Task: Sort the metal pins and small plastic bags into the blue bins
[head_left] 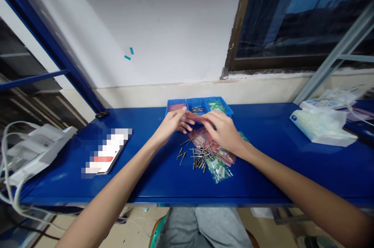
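Observation:
Both hands meet over the middle of the blue table, just in front of three joined blue bins (197, 102). My right hand (220, 129) is closed on a small pink bag (195, 117). Beside the bag's left end is my left hand (175, 122), its fingers apart. Below the hands lie several metal pins (201, 158), loosely heaped. Pink bags (228, 156) with clear pieces inside lie to their right, and a green bag (219, 170) sits nearer the front edge. The bins hold pink bags, metal parts and green bags (216, 106).
A phone (112, 152) lies at the left, with a white power strip and cables (41, 150) beyond it. On the right are a tissue pack (323, 125) and white items with a cable. A wall and window frame stand behind the blue table (271, 154).

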Demonstrator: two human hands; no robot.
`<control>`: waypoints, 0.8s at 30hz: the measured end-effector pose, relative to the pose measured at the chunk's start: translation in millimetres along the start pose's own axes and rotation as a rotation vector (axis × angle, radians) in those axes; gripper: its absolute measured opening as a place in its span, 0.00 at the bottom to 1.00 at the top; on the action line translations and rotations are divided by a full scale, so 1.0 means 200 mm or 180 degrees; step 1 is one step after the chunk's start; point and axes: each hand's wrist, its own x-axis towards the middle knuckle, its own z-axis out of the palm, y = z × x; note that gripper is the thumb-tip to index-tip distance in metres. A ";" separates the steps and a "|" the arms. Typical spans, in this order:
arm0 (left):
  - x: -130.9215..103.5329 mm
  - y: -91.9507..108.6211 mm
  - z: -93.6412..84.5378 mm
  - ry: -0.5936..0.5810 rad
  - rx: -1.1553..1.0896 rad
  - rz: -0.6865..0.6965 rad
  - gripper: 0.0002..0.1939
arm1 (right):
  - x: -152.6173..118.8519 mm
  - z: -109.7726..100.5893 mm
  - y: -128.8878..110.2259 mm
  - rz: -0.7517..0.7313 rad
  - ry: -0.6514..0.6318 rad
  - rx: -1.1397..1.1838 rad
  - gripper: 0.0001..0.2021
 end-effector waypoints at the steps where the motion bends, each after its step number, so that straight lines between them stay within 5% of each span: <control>1: 0.00 0.00 0.00 0.0166 0.0172 0.0047 0.25 | 0.01 -0.01 0.00 0.0104 0.0095 0.0108 0.13; 8: -0.02 -0.05 0.03 0.1243 0.1973 0.1301 0.17 | 0.03 -0.02 0.02 0.0754 0.0364 0.0657 0.12; 21: -0.03 -0.08 0.05 0.1132 0.2173 0.1773 0.09 | 0.03 -0.02 0.03 0.0841 0.0295 0.1401 0.11; 24: -0.04 -0.07 0.06 0.1150 0.2289 0.1914 0.14 | 0.04 -0.02 0.04 0.0999 0.0275 0.1639 0.11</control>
